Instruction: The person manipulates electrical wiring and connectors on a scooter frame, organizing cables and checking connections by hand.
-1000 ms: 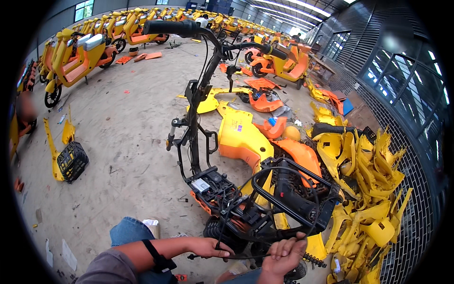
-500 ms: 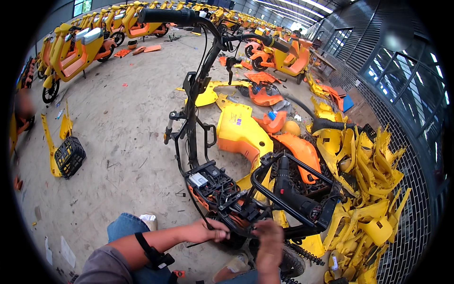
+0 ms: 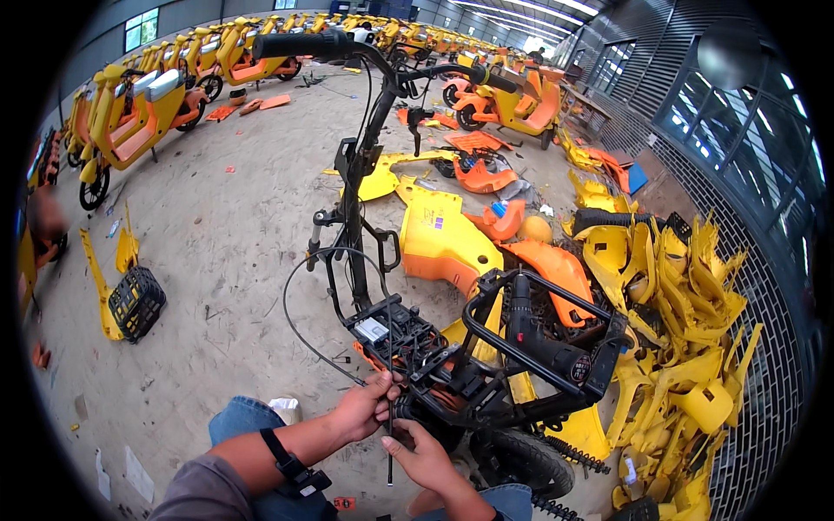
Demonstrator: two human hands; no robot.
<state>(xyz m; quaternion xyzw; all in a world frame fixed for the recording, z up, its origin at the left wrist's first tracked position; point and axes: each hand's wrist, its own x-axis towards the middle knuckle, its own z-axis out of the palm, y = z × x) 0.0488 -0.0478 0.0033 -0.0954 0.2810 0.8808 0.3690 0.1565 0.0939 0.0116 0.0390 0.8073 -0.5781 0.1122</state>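
Cable [image 3: 300, 334] now looped free; left hand [image 3: 363, 406] pinches it, right hand [image 3: 421, 456] grips below. Thin, springy, light.

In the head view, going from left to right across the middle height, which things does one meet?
Black crate → thin black cable loop → stripped scooter's upright black stem → yellow body panel → black rear rack → pile of yellow plastic panels.

We are seeing bright, even daylight coming from windows [image 3: 738, 148] and roof strips, soft shadows, heavy fisheye bending, black corners, left edge perhaps blurring.
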